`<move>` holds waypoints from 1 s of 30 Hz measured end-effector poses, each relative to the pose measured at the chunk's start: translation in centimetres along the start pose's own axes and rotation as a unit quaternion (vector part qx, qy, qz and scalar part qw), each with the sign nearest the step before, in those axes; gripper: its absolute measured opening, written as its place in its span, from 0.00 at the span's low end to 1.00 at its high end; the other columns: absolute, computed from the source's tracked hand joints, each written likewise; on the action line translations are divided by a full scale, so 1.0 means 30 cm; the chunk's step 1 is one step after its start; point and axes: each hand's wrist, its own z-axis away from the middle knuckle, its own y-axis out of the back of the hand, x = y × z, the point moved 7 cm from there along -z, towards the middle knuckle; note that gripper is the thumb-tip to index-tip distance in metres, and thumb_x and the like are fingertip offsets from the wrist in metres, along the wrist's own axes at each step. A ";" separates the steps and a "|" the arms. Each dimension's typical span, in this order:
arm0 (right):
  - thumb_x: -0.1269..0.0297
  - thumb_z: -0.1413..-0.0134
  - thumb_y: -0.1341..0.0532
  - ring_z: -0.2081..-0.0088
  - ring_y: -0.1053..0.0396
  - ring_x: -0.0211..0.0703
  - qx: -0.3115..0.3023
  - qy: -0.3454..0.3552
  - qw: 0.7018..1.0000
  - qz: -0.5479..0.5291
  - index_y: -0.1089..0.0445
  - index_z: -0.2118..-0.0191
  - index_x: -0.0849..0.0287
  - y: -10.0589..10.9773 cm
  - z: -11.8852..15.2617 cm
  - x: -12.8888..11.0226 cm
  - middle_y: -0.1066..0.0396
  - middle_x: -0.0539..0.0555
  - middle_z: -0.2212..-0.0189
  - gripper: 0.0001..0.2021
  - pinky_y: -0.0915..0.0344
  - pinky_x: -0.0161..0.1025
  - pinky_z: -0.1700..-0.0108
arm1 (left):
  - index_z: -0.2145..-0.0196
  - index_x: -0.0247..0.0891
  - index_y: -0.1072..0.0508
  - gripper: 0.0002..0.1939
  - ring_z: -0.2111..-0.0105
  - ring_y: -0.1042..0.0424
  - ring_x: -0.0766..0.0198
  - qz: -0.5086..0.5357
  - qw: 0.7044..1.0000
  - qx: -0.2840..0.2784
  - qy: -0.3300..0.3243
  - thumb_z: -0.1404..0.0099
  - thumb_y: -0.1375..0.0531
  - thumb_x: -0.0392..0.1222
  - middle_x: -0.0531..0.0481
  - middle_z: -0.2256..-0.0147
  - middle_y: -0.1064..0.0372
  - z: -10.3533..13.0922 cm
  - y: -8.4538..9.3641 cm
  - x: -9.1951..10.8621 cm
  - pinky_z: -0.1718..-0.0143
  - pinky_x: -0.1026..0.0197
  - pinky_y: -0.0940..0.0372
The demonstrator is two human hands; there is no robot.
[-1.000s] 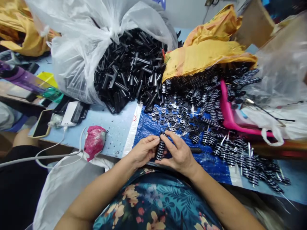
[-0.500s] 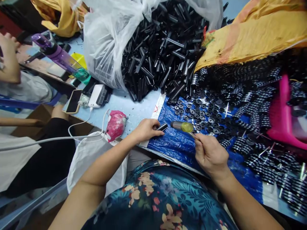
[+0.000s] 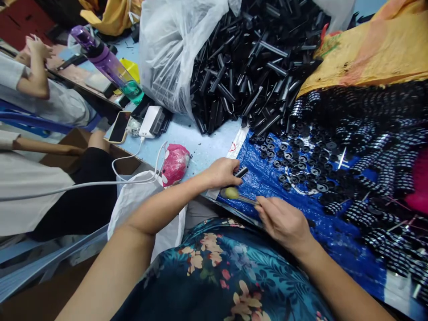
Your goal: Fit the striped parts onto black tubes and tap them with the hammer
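My left hand (image 3: 224,173) pinches a short black plastic tube (image 3: 242,172), whose end sticks out to the right above the blue plastic sheet (image 3: 257,189). A screwdriver (image 3: 231,192) is in my right hand (image 3: 285,219), gripped by its metal shaft. Its yellow and dark handle points left and lies just below my left fingers, slightly blurred. I cannot tell whether the handle touches the tube. Beyond both hands, several small black round caps (image 3: 302,166) are scattered over the sheet.
A white plastic bag (image 3: 167,58) spills black tubes (image 3: 230,89) at the back. Ribbed black rollers (image 3: 377,169) are heaped right, near a yellow sack (image 3: 371,53). A pink bundle (image 3: 175,164), power bank (image 3: 151,121), phone (image 3: 119,127) and purple bottle (image 3: 107,62) stand left. Two people sit leftward.
The screwdriver in my right hand has swung left and down, its handle now below my left hand. The view has shifted, and the tube stays in my left fingers.
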 end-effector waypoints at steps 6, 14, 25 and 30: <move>0.67 0.37 0.37 0.64 0.26 0.44 0.034 -0.064 0.997 0.035 0.27 0.51 0.58 0.060 0.104 0.125 0.23 0.56 0.63 0.10 0.31 0.40 0.59 | 0.81 0.41 0.30 0.11 0.82 0.44 0.67 0.019 0.989 -0.148 0.016 0.54 0.29 0.40 0.58 0.83 0.39 0.325 0.193 -0.054 0.78 0.62 0.53; 0.58 0.37 0.37 0.60 0.28 0.49 0.001 -0.116 0.993 -0.005 0.25 0.54 0.59 0.003 0.060 0.170 0.25 0.59 0.61 0.11 0.29 0.47 0.56 | 0.60 0.41 0.21 0.14 0.69 0.28 0.60 0.058 0.996 -0.030 -0.055 0.35 0.39 0.53 0.49 0.68 0.24 0.207 0.189 0.075 0.66 0.61 0.36; 0.63 0.31 0.48 0.67 0.24 0.46 0.168 -0.308 0.935 0.049 0.29 0.55 0.56 0.309 0.136 0.450 0.23 0.55 0.66 0.11 0.27 0.44 0.62 | 0.66 0.35 0.24 0.13 0.59 0.27 0.51 -0.302 0.936 0.169 -0.066 0.30 0.47 0.41 0.39 0.62 0.26 -0.474 0.112 0.222 0.60 0.55 0.39; 0.55 0.35 0.45 0.64 0.24 0.57 0.037 -0.529 0.825 0.196 0.32 0.52 0.63 0.348 0.157 0.758 0.24 0.63 0.67 0.16 0.32 0.51 0.57 | 0.61 0.37 0.25 0.16 0.59 0.26 0.50 -0.324 0.927 0.187 -0.013 0.30 0.46 0.52 0.39 0.58 0.25 -0.458 0.116 0.207 0.62 0.55 0.38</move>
